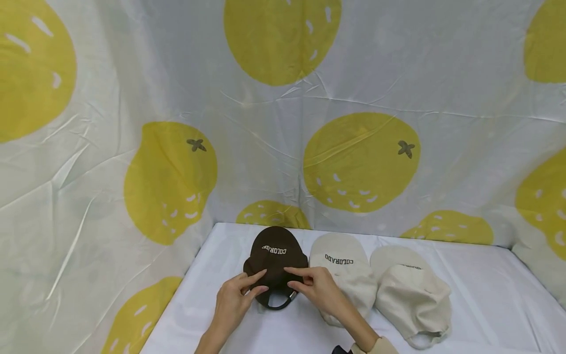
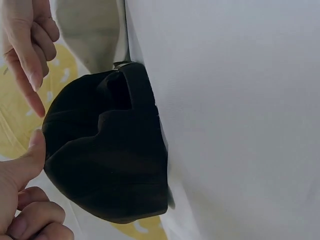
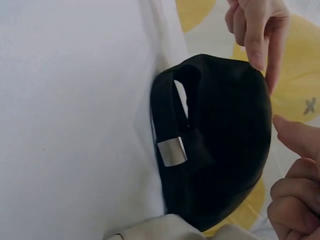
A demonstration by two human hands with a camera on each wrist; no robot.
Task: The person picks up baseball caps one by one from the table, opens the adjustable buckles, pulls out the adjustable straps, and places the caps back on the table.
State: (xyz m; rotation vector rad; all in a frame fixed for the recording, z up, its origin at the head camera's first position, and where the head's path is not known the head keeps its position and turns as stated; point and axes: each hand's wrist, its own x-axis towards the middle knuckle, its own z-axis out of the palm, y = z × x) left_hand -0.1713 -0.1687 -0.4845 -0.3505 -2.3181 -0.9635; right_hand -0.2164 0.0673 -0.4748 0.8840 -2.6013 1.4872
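A dark cap (image 1: 274, 235) with pale COLORADO lettering lies on the white table, its back strap towards me. My left hand (image 1: 234, 300) is at the crown's left side; its thumb touches the dark cloth in the left wrist view, the index finger is extended and the other fingers are curled in. On the opposite side, my right hand (image 1: 319, 291) holds its index finger and thumb out, apart, at the crown. Its thumb tip stands just off the cap in the right wrist view. A metal buckle (image 3: 172, 151) shows on the strap.
Right of the dark cap lies a beige cap (image 1: 340, 246) with dark lettering, partly behind my right hand. Another beige cap (image 1: 409, 295) sits farther right, close against it. A lemon-print cloth (image 1: 265, 137) hangs behind and left of the white table (image 1: 482, 295).
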